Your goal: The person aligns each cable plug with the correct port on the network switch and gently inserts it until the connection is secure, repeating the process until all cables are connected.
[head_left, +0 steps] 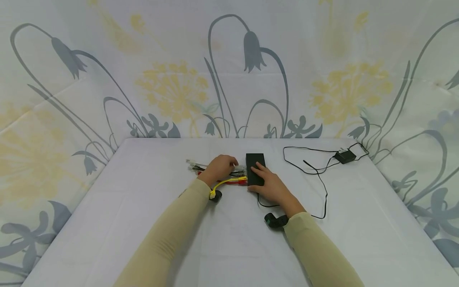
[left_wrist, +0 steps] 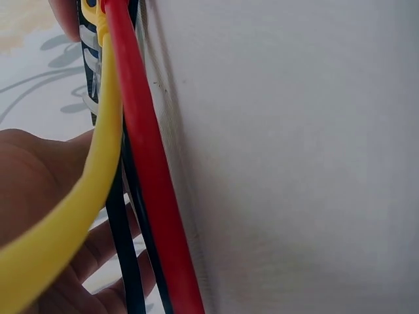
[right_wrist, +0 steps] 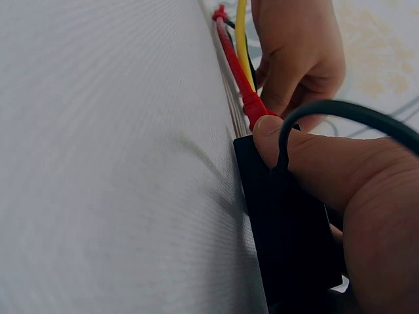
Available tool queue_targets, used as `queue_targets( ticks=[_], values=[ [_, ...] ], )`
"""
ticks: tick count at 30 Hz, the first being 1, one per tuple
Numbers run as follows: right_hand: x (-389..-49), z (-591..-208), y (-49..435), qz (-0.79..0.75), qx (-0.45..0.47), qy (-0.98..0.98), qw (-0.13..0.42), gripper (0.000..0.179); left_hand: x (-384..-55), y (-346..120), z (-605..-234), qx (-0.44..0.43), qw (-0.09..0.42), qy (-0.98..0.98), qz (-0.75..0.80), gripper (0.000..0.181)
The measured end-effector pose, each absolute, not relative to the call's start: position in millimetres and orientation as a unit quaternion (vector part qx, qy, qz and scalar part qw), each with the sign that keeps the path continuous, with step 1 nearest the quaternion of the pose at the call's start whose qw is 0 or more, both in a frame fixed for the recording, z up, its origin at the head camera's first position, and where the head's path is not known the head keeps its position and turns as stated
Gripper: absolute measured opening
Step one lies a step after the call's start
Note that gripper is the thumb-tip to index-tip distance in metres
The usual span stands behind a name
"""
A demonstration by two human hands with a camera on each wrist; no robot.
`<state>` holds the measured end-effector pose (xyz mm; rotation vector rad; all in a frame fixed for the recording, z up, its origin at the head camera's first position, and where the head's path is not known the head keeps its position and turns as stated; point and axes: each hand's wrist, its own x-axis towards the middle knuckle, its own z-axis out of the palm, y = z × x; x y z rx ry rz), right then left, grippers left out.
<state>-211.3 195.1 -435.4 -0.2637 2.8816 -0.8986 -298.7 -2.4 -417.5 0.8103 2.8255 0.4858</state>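
Note:
A black network switch (head_left: pixel 255 169) lies on the white table with network cables running from its left side. My right hand (head_left: pixel 270 187) grips it, thumb (right_wrist: pixel 327 157) on the near edge and fingers over the top. A red cable (left_wrist: pixel 147 144) and a yellow cable (head_left: pixel 229 180) reach its near end; the yellow one loops towards my left wrist. My left hand (head_left: pixel 219 167) bends down over the cable bundle just left of the switch. Black cables (left_wrist: pixel 127 242) pass in front of its fingers in the left wrist view. Its fingertips are partly hidden, so a hold cannot be made out.
Loose cable ends with plugs (head_left: pixel 191 163) stick out left of my left hand. A black power adapter (head_left: pixel 345 156) lies at the back right, its thin black cord (head_left: pixel 326 199) looping over the table. A floral curtain (head_left: pixel 229 79) hangs behind the table.

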Motion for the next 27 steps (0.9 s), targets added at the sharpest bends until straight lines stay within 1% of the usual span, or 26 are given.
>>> queue_targets(
  ticks=[19,27],
  values=[
    [-213.1,-439.1,196.3,-0.29,-0.095,0.951,0.051,0.072,-290.1,0.7,-417.2,0.272,0.075,0.946,0.16,0.026],
    [-212.4,-438.2,196.0,-0.29,-0.095,0.951,0.051,0.071,-290.1,2.3,-417.8,0.274,0.08,0.944,0.164,0.026]
  ],
)
